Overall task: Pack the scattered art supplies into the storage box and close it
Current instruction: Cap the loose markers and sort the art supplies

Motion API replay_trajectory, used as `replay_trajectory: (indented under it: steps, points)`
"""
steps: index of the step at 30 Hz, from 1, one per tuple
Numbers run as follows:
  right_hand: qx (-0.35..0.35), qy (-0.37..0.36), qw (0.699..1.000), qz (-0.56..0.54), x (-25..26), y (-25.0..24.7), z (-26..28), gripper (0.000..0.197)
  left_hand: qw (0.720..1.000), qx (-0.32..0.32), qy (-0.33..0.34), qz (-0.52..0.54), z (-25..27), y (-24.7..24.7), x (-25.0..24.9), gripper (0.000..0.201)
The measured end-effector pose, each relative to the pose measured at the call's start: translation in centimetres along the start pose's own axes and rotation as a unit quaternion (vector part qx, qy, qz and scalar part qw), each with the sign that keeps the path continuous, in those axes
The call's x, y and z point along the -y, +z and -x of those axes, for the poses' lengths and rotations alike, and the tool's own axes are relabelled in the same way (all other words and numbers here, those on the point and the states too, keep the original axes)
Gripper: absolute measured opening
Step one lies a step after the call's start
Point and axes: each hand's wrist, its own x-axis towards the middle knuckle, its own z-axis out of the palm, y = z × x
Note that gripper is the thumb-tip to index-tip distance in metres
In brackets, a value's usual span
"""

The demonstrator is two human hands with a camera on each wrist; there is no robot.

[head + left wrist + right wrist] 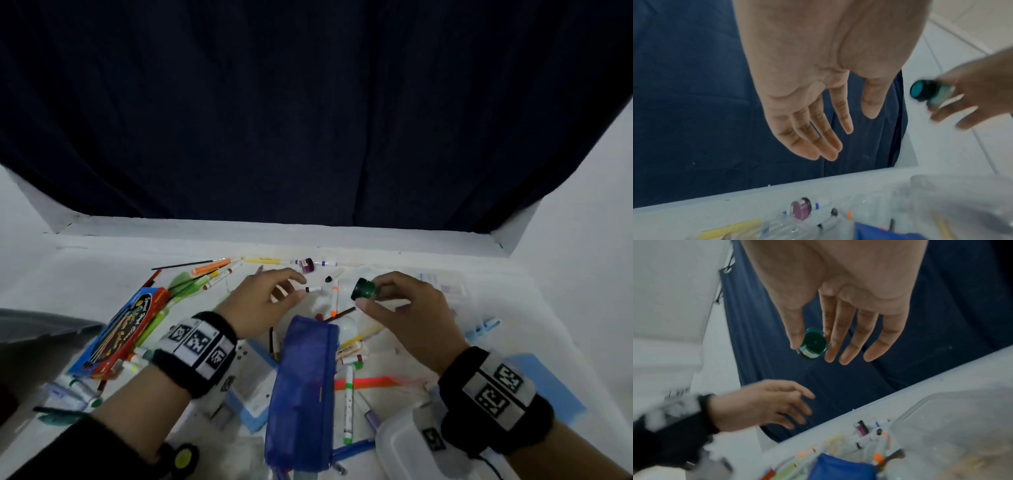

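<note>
right grip (407, 310) pinching a green jar (365, 290) between thumb and fingers, left grip (263, 305) spread, empty, above the worktop (102, 260)

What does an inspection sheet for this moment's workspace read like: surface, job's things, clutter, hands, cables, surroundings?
Surface: white surface, strewn with supplies.
Job's things: green paint jar held aloft; purple paint jar, markers and blue pencil pouch lie loose; clear storage box only partly in view.
Clutter: red crayon box at left.
Hands: left hand open, holding nothing; right hand pinches the green paint jar.
Cables: nothing seen.
Surroundings: dark blue cloth behind.
</note>
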Motion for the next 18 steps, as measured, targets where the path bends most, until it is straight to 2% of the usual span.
replay_trajectory:
  steps: [3,7,11,14,18]
  points:
    - [-0.011,0.074,0.980,-0.182,0.9,0.3,-0.7,0.015,0.997,0.035,-0.024,-0.063,-6.3,1.3,2.4,0.027]
    - [-0.022,0.164,0.936,-0.311,1.3,1.2,-1.3,0.028,0.986,0.070,-0.066,-0.138,-12.5,3.2,5.5,0.034]
    - [-0.061,0.192,0.913,-0.355,0.5,2.3,-1.7,0.042,0.958,0.133,-0.074,-0.242,-17.3,4.5,7.4,0.044]
    - [-0.077,0.208,0.901,-0.373,-0.2,3.0,-2.0,0.036,0.926,0.182,-0.056,-0.325,-19.0,5.1,7.9,0.034]
    - [-0.087,0.225,0.895,-0.374,-1.0,4.0,-2.0,0.031,0.926,0.180,-0.030,-0.330,-19.9,5.3,8.4,0.020]
